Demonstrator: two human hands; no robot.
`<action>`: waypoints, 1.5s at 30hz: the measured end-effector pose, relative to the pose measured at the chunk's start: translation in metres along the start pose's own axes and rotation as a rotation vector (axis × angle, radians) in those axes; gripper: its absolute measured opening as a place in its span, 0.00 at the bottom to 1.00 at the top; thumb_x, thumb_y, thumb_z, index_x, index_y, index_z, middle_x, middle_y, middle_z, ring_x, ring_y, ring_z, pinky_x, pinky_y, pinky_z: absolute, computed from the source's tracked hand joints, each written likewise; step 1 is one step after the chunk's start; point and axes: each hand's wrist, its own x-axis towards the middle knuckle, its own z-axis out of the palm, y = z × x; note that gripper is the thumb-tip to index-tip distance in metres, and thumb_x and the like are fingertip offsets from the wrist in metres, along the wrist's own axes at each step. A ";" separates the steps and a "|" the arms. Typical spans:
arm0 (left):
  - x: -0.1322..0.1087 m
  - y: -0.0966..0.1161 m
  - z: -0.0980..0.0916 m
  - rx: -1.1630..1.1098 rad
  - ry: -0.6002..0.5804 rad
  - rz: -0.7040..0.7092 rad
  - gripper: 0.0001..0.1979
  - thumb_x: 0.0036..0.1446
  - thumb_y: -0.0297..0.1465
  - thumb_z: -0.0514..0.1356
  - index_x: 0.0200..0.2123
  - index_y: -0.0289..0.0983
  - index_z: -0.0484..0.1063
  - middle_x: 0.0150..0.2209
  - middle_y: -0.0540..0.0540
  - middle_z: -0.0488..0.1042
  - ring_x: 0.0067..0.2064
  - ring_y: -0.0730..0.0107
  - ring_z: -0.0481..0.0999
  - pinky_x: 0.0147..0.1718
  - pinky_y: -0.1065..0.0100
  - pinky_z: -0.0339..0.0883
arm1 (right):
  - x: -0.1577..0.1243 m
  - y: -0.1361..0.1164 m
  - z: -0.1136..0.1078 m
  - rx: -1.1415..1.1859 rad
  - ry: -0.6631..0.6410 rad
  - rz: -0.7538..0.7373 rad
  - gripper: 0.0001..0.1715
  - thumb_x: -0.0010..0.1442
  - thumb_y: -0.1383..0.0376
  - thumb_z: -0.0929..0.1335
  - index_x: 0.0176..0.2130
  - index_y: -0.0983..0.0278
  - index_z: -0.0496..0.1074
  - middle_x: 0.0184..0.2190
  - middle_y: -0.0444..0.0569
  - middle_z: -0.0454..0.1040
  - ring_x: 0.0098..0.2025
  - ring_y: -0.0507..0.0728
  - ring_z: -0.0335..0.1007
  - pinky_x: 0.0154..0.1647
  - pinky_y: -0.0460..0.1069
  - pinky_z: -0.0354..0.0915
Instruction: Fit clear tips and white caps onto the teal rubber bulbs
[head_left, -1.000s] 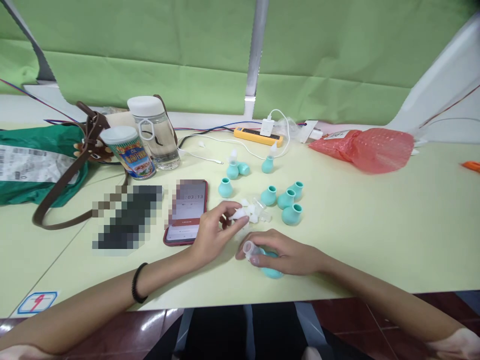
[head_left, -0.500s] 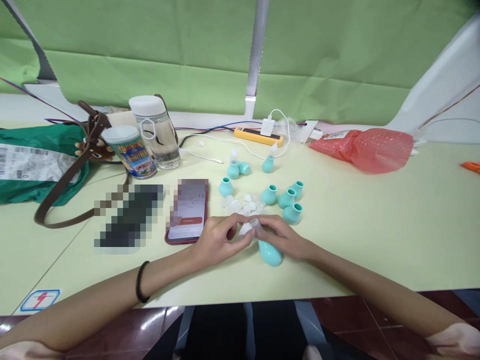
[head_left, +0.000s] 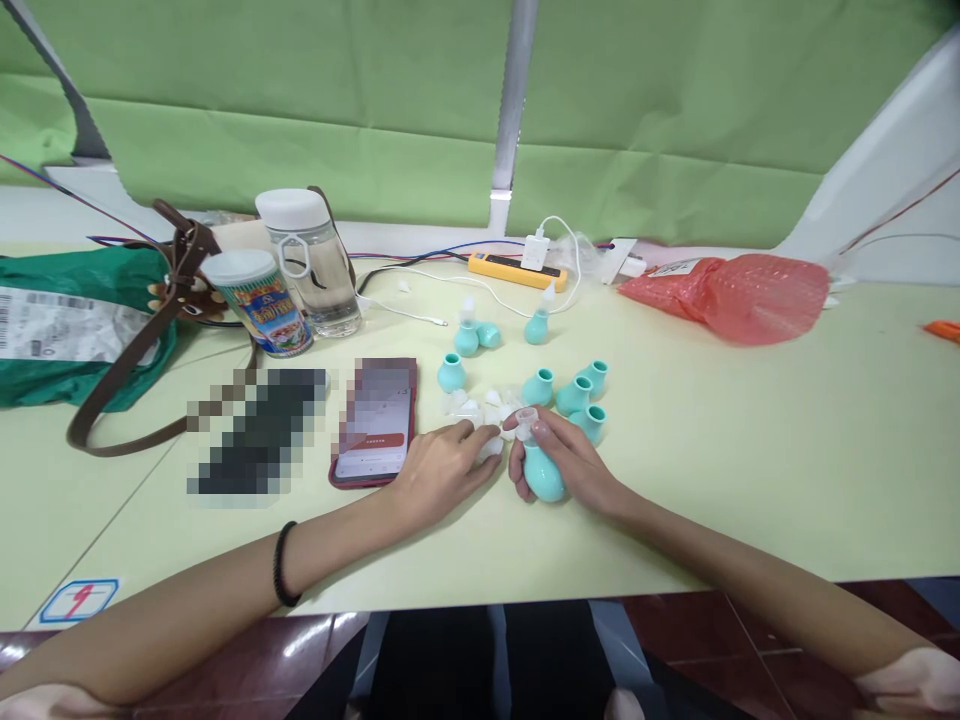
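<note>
Pale green table (head_left: 750,450) is cluttered: right hand (head_left: 574,468) wraps a teal bulb (head_left: 544,482) just in front of the spare bulbs (head_left: 574,397), left hand (head_left: 442,468) pinches a tiny white piece (head_left: 491,447) beside its clear tip (head_left: 526,416), and a slippy squeeze could flick that piece into the loose pile (head_left: 469,407).

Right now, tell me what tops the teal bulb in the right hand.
A clear plastic tip sits at the neck of the teal bulb. Fingers of the right hand cover the joint, so its seating is hidden.
</note>
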 end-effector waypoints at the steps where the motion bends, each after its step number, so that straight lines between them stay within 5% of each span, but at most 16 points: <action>1: 0.000 0.000 0.000 0.040 -0.008 -0.002 0.13 0.55 0.33 0.50 0.42 0.35 0.66 0.30 0.44 0.70 0.27 0.65 0.72 0.21 0.69 0.63 | 0.000 -0.001 0.001 0.006 0.006 0.002 0.18 0.59 0.54 0.55 0.42 0.64 0.57 0.20 0.42 0.65 0.19 0.49 0.63 0.20 0.45 0.61; 6: 0.001 0.003 0.001 0.094 0.003 -0.023 0.14 0.54 0.32 0.51 0.45 0.38 0.60 0.40 0.42 0.63 0.30 0.66 0.70 0.17 0.72 0.61 | 0.000 0.000 0.000 0.007 -0.022 0.042 0.17 0.59 0.53 0.55 0.40 0.63 0.56 0.19 0.41 0.65 0.17 0.49 0.62 0.17 0.44 0.60; 16: 0.000 0.000 0.003 -0.041 0.054 -0.014 0.05 0.53 0.29 0.51 0.27 0.35 0.64 0.28 0.48 0.64 0.25 0.72 0.66 0.19 0.73 0.58 | 0.004 0.008 -0.004 0.106 -0.151 0.106 0.10 0.54 0.63 0.63 0.34 0.62 0.53 0.22 0.41 0.67 0.18 0.48 0.63 0.17 0.44 0.61; 26: -0.004 0.007 -0.008 -0.583 0.279 -0.069 0.11 0.47 0.37 0.59 0.30 0.33 0.67 0.21 0.52 0.66 0.20 0.79 0.62 0.20 0.75 0.60 | 0.000 0.006 -0.001 0.035 -0.101 0.062 0.12 0.55 0.59 0.62 0.37 0.65 0.60 0.22 0.42 0.64 0.19 0.47 0.63 0.18 0.44 0.62; 31: -0.006 0.008 -0.006 -0.713 0.387 -0.052 0.06 0.48 0.31 0.60 0.28 0.33 0.67 0.22 0.50 0.69 0.23 0.78 0.67 0.20 0.76 0.64 | -0.004 0.007 0.001 0.058 -0.108 0.111 0.12 0.56 0.58 0.61 0.37 0.64 0.59 0.21 0.42 0.64 0.19 0.47 0.61 0.16 0.41 0.60; 38: -0.002 -0.003 0.001 -0.381 0.593 0.343 0.07 0.49 0.21 0.58 0.34 0.31 0.67 0.30 0.43 0.72 0.33 0.72 0.72 0.31 0.71 0.69 | -0.001 0.010 0.001 0.206 -0.158 0.174 0.10 0.57 0.58 0.59 0.36 0.63 0.57 0.21 0.42 0.64 0.18 0.48 0.62 0.13 0.42 0.59; 45: -0.001 -0.007 -0.012 0.233 0.560 0.633 0.07 0.53 0.19 0.51 0.37 0.26 0.64 0.27 0.39 0.71 0.31 0.64 0.71 0.24 0.66 0.67 | 0.000 0.011 0.003 0.275 -0.138 0.184 0.10 0.57 0.58 0.59 0.34 0.63 0.56 0.21 0.42 0.64 0.17 0.48 0.62 0.11 0.42 0.58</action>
